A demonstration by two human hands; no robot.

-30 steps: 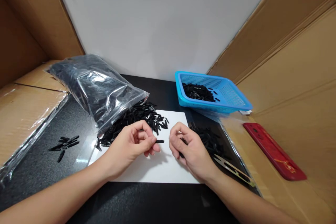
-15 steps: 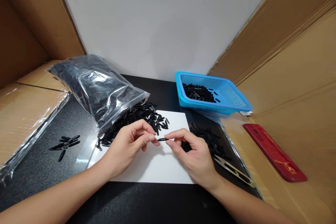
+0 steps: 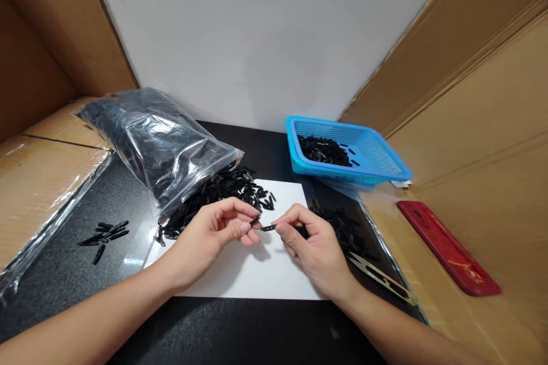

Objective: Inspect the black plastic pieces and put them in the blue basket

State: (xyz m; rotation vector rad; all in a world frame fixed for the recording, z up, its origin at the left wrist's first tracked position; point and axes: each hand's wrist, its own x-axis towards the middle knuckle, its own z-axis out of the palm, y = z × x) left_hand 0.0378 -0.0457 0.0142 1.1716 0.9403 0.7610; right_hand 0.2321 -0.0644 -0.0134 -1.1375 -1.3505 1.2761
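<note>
Over a white sheet, my left hand pinches a small dark piece between thumb and index finger. Facing it, my right hand holds a slim black plastic piece with small light spots or holes, its free end pointing at my left fingers. The two pieces look close together; whether they touch I cannot tell. Behind my left hand lies a heap of similar black pieces. Another dark pile is partly hidden by my right hand.
A clear bag full of black pieces leans at the back left. At the back right stands a blue basket holding more pieces. Thread snips and a red phone-like case lie to the right. Several loose pieces lie at left.
The black piece in my right fingers has drawn slightly away from my left hand and tilted. A dark piece now shows in my left fingertips. Bag, basket and piles stay put.
</note>
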